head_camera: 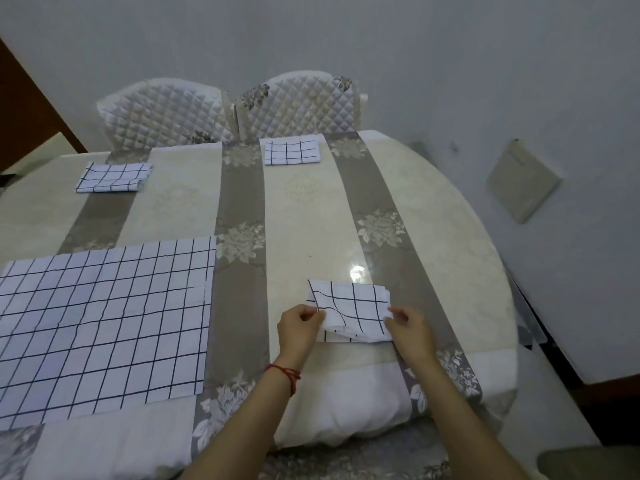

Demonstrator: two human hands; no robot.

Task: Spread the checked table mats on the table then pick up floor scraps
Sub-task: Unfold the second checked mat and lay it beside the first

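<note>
Both hands, left hand (pixel 297 329) and right hand (pixel 408 327), pinch folded mat (pixel 353 306).

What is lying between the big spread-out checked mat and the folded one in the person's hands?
Only the tablecloth: one grey flowered stripe separates the spread mat from the folded mat, per the head view.

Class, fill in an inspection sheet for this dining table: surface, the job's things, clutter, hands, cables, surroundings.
Surface: table under a striped floral cloth.
Job's things: spread mat lies flat near left; near folded mat in both hands; far left mat and far right mat folded.
Clutter: nothing seen.
Hands: left hand and right hand pinch the near folded mat's sides.
Cables: nothing seen.
Surroundings: two quilted chairs behind; wall panel at right.
</note>
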